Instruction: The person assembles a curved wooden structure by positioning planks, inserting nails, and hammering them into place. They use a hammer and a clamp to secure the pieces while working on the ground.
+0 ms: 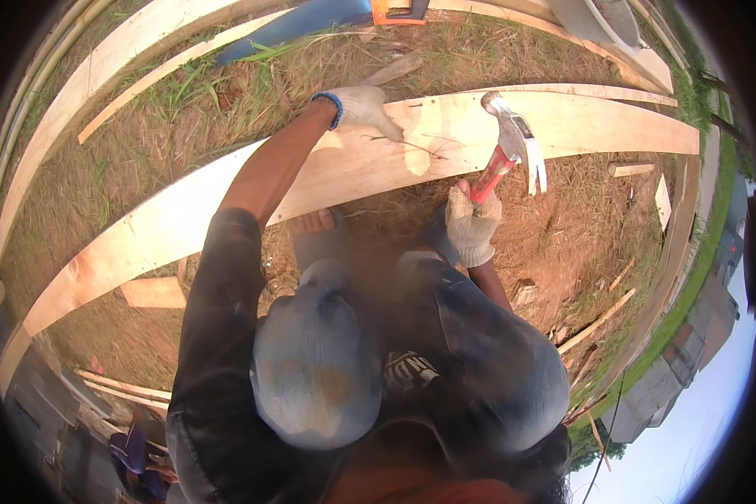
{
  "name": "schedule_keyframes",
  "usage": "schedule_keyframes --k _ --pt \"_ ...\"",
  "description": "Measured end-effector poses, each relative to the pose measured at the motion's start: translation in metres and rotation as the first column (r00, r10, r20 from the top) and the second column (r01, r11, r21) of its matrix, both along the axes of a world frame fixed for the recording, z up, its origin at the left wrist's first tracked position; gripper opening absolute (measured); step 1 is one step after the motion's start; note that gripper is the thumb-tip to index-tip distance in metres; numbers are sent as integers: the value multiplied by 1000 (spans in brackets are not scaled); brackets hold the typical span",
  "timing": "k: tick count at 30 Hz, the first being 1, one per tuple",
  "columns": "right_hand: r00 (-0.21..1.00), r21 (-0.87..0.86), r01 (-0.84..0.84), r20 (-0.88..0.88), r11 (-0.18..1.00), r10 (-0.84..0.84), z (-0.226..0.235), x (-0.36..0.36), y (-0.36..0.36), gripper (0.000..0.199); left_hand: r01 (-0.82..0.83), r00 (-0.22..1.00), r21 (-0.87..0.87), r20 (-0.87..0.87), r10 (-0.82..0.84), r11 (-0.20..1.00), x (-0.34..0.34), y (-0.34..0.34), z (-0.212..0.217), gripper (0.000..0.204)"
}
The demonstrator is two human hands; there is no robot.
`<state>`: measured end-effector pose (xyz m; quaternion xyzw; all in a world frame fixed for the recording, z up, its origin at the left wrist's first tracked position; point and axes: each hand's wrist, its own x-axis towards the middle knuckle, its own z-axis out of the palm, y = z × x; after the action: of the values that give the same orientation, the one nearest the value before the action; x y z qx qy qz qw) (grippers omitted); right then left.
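A long pale wooden board (344, 172), bent by the lens, spans the ground in front of my knees. My left hand (361, 107), in a whitish knitted glove with a blue cuff, grips the board's far edge; one finger or thumb lies on its upper face, and the other fingers are largely hidden. On the near side, my gloved right hand (472, 223) is closed around the red handle of a claw hammer (512, 139). The hammer's steel head is over the board's right part, its claw pointing toward me. A thin dark shadow crosses the board between my hands.
More long timbers (113, 63) lie beyond the board. At the top are a saw with an orange handle (399, 12) and a pale bucket (609, 21). Wood offcuts (155, 292) and thin strips (596, 321) litter the grass and reddish soil. Another person's foot (128, 449) shows lower left.
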<state>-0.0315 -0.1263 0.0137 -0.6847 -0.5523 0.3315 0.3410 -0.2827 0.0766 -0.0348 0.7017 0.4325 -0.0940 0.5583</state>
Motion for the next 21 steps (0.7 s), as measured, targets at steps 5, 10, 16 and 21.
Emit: schedule_keyframes --k 5,10,16,21 --pt "992 -216 -67 -120 974 41 20 -13 13 14 -21 998 -28 58 22 999 -10 -7 -30 72" --pt "1000 39 -7 9 999 7 20 -7 12 20 3 997 -26 80 -1 1000 -2 4 -7 63" --pt "998 -142 48 -28 989 -52 6 -15 7 17 34 989 -96 -137 -47 995 2 3 -1 59" --pt "998 -119 25 -62 993 -32 6 -16 0 19 -32 999 -67 7 32 997 1 2 -29 65"
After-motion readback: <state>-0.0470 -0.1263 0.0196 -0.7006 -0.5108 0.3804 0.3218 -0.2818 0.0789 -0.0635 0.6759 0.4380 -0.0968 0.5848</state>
